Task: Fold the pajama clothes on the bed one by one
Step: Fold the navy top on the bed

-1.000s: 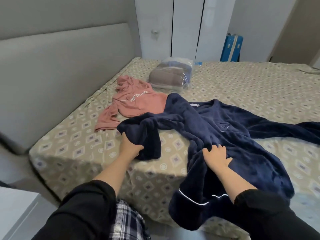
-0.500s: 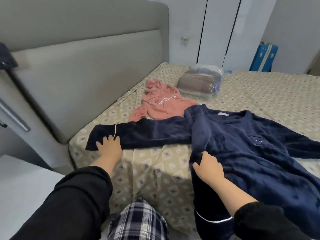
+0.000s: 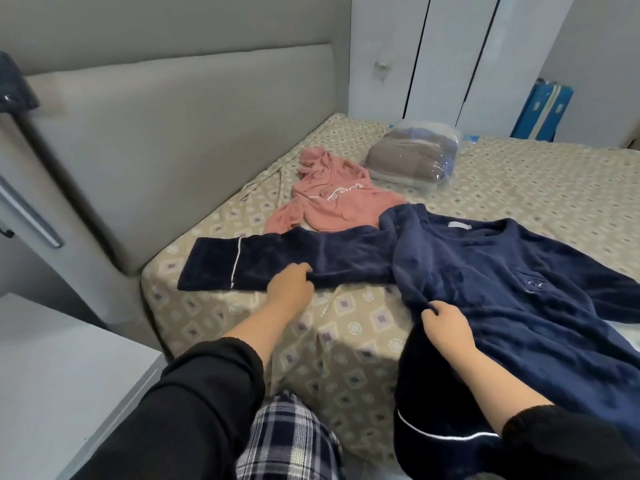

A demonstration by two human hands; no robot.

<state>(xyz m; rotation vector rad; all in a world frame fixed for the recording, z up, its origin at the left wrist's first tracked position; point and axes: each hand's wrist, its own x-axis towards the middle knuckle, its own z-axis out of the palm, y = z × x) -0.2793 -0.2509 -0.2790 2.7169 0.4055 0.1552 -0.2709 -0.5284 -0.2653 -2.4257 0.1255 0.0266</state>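
A navy fleece pajama top (image 3: 502, 282) lies spread face up on the patterned bed (image 3: 346, 327), its hem hanging over the near edge. Its left sleeve (image 3: 277, 263) stretches out flat toward the headboard, with a white piping line near the cuff. My left hand (image 3: 290, 285) grips the near edge of that sleeve at its middle. My right hand (image 3: 446, 323) pinches the top's side edge below the armpit. A crumpled pink pajama top (image 3: 336, 202) lies behind the sleeve.
A clear plastic bag of folded brown cloth (image 3: 412, 157) sits farther back on the bed. The grey padded headboard (image 3: 156, 150) runs along the left. A white bedside surface (image 3: 52, 375) is at lower left, a blue suitcase (image 3: 540, 112) by the white wardrobe.
The bunched left sleeve was pulled out straight toward the headboard. My left hand then slid from the cuff to the sleeve's middle. My right hand stayed on the top's side.
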